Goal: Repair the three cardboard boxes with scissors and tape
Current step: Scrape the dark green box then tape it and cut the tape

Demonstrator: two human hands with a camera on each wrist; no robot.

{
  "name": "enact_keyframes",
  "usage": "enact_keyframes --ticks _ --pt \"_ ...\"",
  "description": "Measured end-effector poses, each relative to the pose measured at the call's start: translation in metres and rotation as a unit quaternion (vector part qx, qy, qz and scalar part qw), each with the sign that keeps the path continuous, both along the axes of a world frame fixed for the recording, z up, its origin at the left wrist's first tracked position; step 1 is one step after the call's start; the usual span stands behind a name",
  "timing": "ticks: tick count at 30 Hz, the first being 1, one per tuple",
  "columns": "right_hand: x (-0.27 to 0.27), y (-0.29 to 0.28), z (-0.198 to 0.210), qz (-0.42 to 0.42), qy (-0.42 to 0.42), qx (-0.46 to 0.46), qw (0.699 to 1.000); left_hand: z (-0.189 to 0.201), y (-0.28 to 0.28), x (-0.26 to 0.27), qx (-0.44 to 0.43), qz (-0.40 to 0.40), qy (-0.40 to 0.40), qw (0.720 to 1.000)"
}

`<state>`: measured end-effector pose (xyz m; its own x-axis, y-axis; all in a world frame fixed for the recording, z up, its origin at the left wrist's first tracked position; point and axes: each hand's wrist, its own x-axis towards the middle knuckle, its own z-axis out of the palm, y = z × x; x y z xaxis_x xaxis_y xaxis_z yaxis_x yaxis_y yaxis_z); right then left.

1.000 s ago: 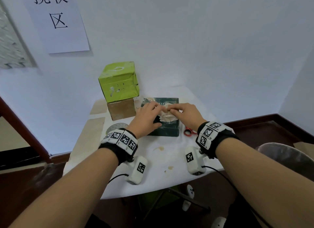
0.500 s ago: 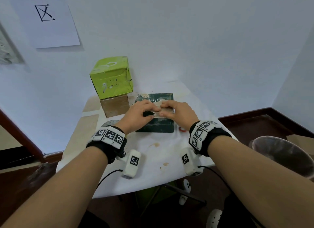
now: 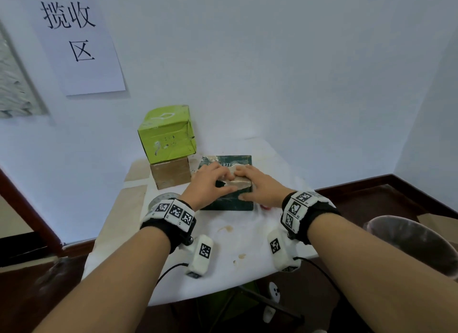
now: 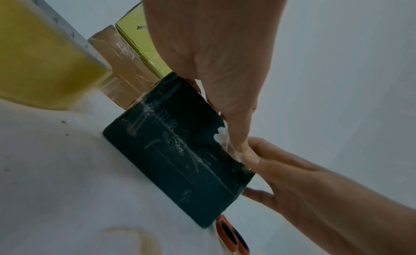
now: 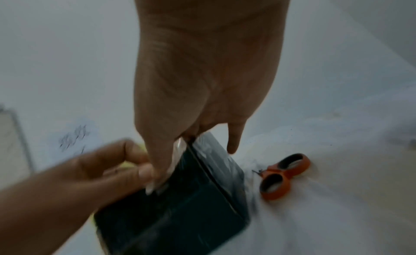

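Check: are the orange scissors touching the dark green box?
Cannot tell. The right wrist view shows the scissors handles apart from the dark green box, but the blades are hidden.
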<state>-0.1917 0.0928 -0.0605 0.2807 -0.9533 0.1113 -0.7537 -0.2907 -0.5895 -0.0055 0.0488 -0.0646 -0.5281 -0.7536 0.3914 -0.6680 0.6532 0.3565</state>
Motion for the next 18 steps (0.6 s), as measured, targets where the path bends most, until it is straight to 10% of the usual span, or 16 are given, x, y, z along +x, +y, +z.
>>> enact_keyframes --ticks 18 --pt "-0.018 -0.01 0.005 0.034 -0.059 0.076 0.995 0.002 -0.001 0.002 0.004 -0.015 0.004 1.0"
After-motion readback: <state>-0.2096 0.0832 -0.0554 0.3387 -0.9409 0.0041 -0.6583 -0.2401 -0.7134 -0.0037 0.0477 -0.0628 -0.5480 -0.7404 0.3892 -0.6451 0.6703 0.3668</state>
